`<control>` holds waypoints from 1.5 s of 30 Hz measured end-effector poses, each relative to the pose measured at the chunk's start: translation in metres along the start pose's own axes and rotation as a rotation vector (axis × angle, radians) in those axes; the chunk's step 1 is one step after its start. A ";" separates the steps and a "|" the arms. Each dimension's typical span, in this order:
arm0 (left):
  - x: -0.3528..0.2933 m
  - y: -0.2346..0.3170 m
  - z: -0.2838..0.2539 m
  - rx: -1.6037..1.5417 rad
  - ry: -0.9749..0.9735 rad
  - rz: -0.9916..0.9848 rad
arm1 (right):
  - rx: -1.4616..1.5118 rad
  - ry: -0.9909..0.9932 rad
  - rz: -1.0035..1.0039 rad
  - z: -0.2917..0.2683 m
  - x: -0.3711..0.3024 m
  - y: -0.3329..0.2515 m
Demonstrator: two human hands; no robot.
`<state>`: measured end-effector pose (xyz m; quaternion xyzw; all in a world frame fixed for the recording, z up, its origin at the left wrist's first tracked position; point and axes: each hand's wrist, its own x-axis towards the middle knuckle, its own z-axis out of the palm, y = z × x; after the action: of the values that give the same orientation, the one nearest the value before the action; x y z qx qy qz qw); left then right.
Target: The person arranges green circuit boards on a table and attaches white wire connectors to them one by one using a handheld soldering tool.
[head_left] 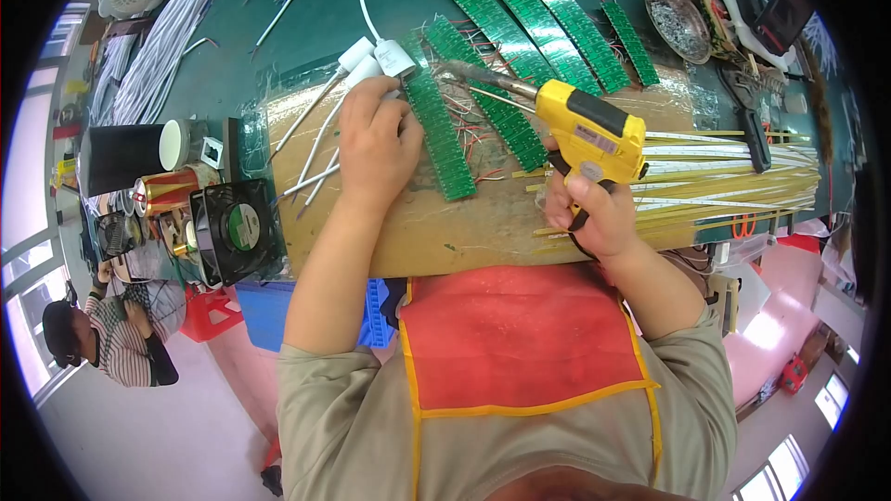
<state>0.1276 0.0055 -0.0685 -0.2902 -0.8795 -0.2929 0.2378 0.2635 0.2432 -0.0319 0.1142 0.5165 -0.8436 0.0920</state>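
My right hand [594, 213] wraps around the grip of a yellow and black soldering gun [599, 130]. The gun's metal tip points left, over the upper ends of two narrow green circuit board strips. My left hand [373, 148] has its fingers curled at the left edge of the nearer circuit board strip [444, 150]; what they pinch is hidden. White cylindrical cable housings [395, 58] with white cables lie just beyond those fingers. Beside the nearer strip lies a second circuit board strip [509, 125], with thin red and white wires between them.
Larger green circuit board panels [497, 28] lie farther back. Flat yellow and white strips [724, 167] and a black-handled tool [752, 125] are at right, below a metal bowl [677, 23]. A black fan [237, 230] stands left. Another person [121, 339] sits at far left.
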 end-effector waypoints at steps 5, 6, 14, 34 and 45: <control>0.001 0.002 -0.003 -0.007 -0.008 0.012 | 0.081 0.077 -0.069 -0.009 -0.005 -0.012; 0.002 0.002 -0.003 0.001 -0.017 0.019 | 0.117 0.057 -0.102 -0.012 -0.005 -0.015; 0.007 0.000 -0.017 0.034 -0.125 0.077 | 0.070 0.158 -0.170 -0.035 -0.008 -0.023; 0.019 0.023 -0.044 0.270 -0.234 0.187 | 0.098 0.106 -0.216 -0.049 0.004 -0.009; 0.100 -0.046 0.002 0.172 0.057 0.311 | 0.116 0.101 -0.231 -0.054 0.004 -0.005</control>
<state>0.0254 0.0143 -0.0284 -0.3927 -0.8389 -0.1841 0.3289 0.2640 0.2938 -0.0530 0.1015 0.4805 -0.8703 -0.0385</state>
